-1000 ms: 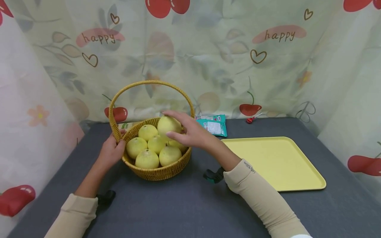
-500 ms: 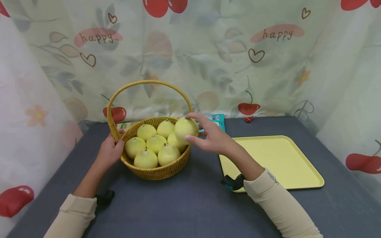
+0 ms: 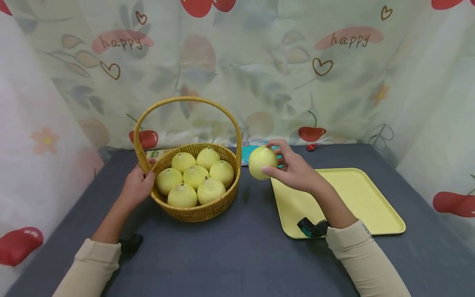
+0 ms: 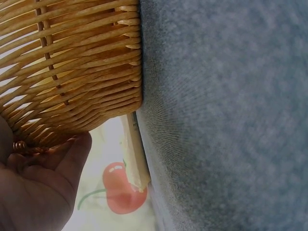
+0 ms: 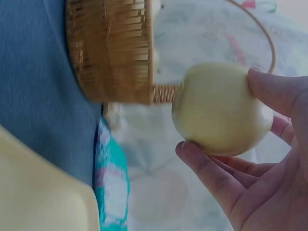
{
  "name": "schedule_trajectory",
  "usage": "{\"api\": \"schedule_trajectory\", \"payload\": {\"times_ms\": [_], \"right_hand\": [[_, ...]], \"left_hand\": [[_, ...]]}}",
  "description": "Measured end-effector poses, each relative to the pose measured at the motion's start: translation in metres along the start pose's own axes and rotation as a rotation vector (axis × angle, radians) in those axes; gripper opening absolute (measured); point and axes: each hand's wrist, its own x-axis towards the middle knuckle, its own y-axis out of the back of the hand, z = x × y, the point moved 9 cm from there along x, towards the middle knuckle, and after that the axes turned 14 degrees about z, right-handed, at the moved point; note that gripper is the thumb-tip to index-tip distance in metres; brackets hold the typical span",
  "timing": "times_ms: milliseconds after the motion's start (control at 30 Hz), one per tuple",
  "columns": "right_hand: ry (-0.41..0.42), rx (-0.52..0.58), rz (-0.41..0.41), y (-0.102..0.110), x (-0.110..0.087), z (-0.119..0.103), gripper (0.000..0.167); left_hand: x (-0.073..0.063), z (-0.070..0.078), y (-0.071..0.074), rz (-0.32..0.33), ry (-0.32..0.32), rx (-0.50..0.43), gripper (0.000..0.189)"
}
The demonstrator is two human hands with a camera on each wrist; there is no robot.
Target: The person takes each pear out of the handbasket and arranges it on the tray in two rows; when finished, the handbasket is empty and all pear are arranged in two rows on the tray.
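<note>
A round, smooth, pale yellow-green fruit (image 3: 262, 162) is held up in my right hand (image 3: 297, 171), thumb on one side and fingertips on the other. The right wrist view shows this fruit (image 5: 219, 108) between thumb and fingers, off the table. To its left stands a wicker basket (image 3: 196, 213) with a tall arched handle (image 3: 191, 99). Several like fruits (image 3: 196, 177) lie inside it, some showing short stems. My left hand (image 3: 136, 185) grips the basket's left rim at the foot of the handle. In the left wrist view, fingers touch the woven side (image 4: 72, 62).
A yellow tray (image 3: 356, 202) lies on the dark grey cloth (image 3: 230, 255) at the right, partly under my right forearm. Behind the hand lies a teal packet (image 3: 250, 152). A red lollipop (image 3: 312, 147) sits by the patterned curtain (image 3: 237, 74); another packet (image 3: 156, 154) shows behind the basket.
My right hand has lifted the fruit out of the basket and carried it right, to near the tray's left edge. My left hand stays on the basket's rim.
</note>
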Motion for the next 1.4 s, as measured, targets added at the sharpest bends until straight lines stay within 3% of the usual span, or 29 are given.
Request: {"api": "schedule_trajectory", "payload": {"times_ms": [333, 533, 700, 1067, 1400], "right_hand": [[-0.046, -0.114, -0.007, 0.015, 0.001, 0.031, 0.057], [-0.084, -0.259, -0.089, 0.020, -0.006, 0.055, 0.055], [-0.087, -0.298, -0.143, 0.016, -0.011, 0.067, 0.057], [-0.109, -0.430, -0.092, 0.017, -0.010, 0.084, 0.055], [-0.098, -0.426, -0.068, 0.017, -0.009, 0.085, 0.057]], "left_hand": [[0.001, 0.001, -0.001, -0.003, 0.022, -0.007, 0.051], [0.001, 0.001, -0.002, -0.007, 0.020, -0.011, 0.051], [-0.001, 0.000, -0.001, -0.017, 0.025, -0.011, 0.052], [-0.001, 0.000, -0.001, -0.013, 0.020, -0.022, 0.050], [-0.001, 0.000, -0.001, -0.028, 0.034, -0.019, 0.050]]}}
